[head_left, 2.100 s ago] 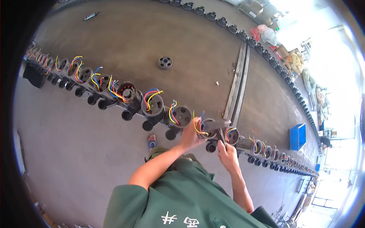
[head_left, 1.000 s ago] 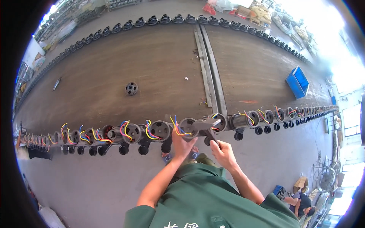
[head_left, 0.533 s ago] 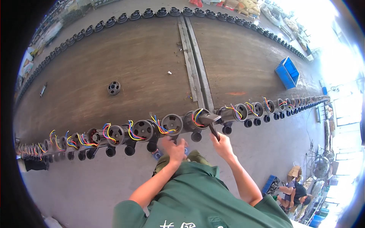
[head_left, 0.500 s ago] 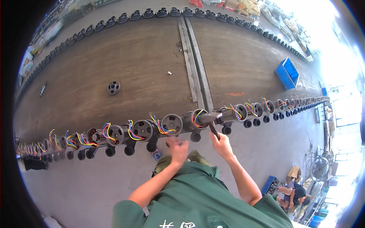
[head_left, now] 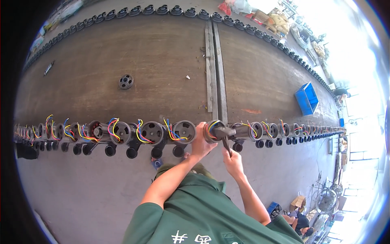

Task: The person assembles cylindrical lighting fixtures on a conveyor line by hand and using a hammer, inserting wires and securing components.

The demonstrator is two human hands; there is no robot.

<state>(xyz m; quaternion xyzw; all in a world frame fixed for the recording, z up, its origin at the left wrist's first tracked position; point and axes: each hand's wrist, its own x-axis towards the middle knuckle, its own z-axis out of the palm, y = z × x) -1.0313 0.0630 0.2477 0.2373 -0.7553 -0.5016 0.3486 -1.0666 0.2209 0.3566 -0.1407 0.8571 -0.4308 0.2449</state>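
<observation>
My left hand (head_left: pixel 200 142) is wrapped round the side of a dark round motor housing (head_left: pixel 209 132) at the table's near edge. Coloured wires stick out of this housing. In my right hand (head_left: pixel 233 160) is the handle of a hammer (head_left: pixel 225 132), its head lying against or just over the housing's right side; whether they touch I cannot tell. To the left stands another open housing (head_left: pixel 183 131) with yellow, red and blue wires. Another wired housing (head_left: pixel 254 130) stands to the right.
A long row of similar housings lines the near edge of the brown table (head_left: pixel 170 53). Dark round parts (head_left: pixel 176 10) line its far edge. A loose round cover (head_left: pixel 126 81), a blue crate (head_left: pixel 307 99) and a metal rail (head_left: pixel 215 69) are there too. Someone (head_left: pixel 300 223) sits at lower right.
My left hand has risen from in front of the row and taken hold of the housing. The hammer stays by that housing in my right hand. The whole view has shifted slightly.
</observation>
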